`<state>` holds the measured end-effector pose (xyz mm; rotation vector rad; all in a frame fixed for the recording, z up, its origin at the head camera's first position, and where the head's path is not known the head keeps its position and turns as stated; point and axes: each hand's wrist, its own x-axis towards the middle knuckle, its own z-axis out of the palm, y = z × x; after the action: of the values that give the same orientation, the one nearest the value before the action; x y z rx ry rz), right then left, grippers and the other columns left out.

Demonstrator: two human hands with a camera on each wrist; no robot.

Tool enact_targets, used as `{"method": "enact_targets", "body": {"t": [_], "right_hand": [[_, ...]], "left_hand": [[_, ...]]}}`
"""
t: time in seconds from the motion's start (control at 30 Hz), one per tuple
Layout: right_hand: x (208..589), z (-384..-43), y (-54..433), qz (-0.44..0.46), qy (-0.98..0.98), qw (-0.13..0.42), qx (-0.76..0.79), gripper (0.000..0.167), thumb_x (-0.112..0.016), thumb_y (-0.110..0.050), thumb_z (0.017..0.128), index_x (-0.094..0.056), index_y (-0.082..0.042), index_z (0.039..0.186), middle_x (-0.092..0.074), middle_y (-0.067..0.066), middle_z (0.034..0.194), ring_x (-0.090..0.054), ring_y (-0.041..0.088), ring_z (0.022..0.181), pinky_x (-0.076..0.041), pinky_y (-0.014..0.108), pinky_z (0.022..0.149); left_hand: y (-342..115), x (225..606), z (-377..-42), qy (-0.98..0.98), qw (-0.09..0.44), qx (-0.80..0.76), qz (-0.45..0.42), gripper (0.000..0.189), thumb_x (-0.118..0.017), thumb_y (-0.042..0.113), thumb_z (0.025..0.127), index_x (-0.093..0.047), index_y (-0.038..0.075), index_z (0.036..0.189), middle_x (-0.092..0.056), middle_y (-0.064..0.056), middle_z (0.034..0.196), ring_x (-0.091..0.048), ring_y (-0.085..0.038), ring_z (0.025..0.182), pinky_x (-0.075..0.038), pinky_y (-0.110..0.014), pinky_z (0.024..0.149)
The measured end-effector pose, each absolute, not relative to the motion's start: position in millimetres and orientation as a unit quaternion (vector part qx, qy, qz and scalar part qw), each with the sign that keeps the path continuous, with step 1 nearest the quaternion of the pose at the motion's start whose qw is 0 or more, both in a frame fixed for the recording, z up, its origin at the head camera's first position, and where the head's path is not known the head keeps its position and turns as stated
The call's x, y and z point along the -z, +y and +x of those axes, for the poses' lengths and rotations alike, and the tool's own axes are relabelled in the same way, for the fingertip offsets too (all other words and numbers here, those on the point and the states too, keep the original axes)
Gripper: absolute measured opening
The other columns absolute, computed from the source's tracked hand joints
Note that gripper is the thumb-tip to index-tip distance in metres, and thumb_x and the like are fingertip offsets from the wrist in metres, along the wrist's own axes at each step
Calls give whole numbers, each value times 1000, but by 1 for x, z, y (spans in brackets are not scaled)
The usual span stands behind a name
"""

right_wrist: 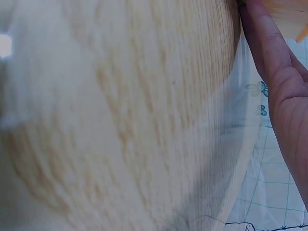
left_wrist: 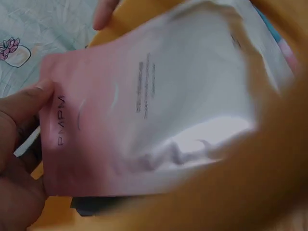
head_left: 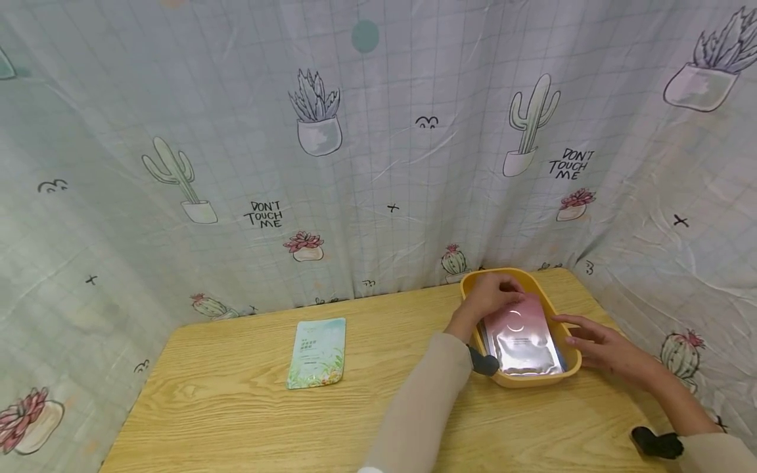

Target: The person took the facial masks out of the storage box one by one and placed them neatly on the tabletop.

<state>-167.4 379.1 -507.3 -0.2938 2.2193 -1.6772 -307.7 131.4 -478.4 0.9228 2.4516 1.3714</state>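
A pink and silver face mask packet [head_left: 518, 335] lies tilted in a yellow plastic basket [head_left: 541, 380] at the right of the table. My left hand [head_left: 493, 295] reaches into the basket and pinches the packet's pink top edge; in the left wrist view the thumb presses on that edge, beside the printed letters PMPM. Other packets show partly beneath it. My right hand [head_left: 609, 348] rests against the basket's right rim with its fingers extended. In the right wrist view, only part of the right hand [right_wrist: 284, 77] shows, at the upper right.
A pale green and blue face mask packet [head_left: 317, 355] lies flat on the wooden table [head_left: 225, 394], left of the basket. A cactus-print curtain [head_left: 378, 164] hangs along the table's back and sides. Dark straps [head_left: 656, 443] sit at both wrists.
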Motion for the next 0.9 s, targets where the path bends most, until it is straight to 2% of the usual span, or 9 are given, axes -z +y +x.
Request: {"method": "enact_targets", "body": {"t": [0.13,0.33,0.5,0.57,0.7,0.83,0.9], "right_hand": [[508,-167,379,-101,781,171,593,50,-44,-16,111,-30,-8,158,-42,-29,136,-53,-8,118,-56,29,91],[509,-168,378,-97,779,177,594,50,-44,-16,111,-30,-8,158,-43,-31,134,-51,-11,118,-56,29,91],[509,-168,377,-90,779,180,594,51,-44,-17,111,-29,-9,159,-39,-27,135,-51,-12,118,-56,30,92],[507,-167,377,-87,782,177,591,51,-45,-18,111,-30,-9,159,-38,-25,135,-50,-12,118,-57,31,92],[505,-166,377,-84,787,169,588,51,-46,-18,110,-32,-9,158,-39,-25,135,-50,-13,117,-57,31,91],[503,-166,377,-88,781,169,595,50,-46,-17,111,-32,-9,158,-42,-30,134,-51,-12,117,-56,28,91],[504,-167,377,-94,777,170,598,50,-45,-16,111,-31,-9,158,-42,-31,134,-51,-12,118,-56,28,90]], "left_hand": [[130,476,-306,828,88,-462,306,7,-77,20,92,-77,13,93,-66,13,83,-57,1,78,-47,-11,71],[126,468,-302,832,89,-451,311,5,-78,21,92,-78,17,92,-68,15,83,-57,1,78,-48,-11,69],[117,458,-298,816,148,-443,341,8,-75,14,94,-81,12,100,-74,10,90,-60,0,82,-49,-11,72],[113,454,-298,806,172,-430,368,14,-73,8,95,-80,8,107,-77,3,97,-62,-2,88,-50,-10,75],[106,447,-298,801,198,-385,413,25,-68,2,97,-75,5,121,-75,-3,113,-64,-4,101,-48,-8,83],[103,442,-297,809,225,-354,411,25,-62,-1,99,-72,2,121,-73,-5,118,-63,-6,106,-46,-9,90],[102,441,-296,821,233,-332,401,22,-60,-2,99,-71,2,118,-72,-6,115,-62,-7,102,-46,-10,88]]}}
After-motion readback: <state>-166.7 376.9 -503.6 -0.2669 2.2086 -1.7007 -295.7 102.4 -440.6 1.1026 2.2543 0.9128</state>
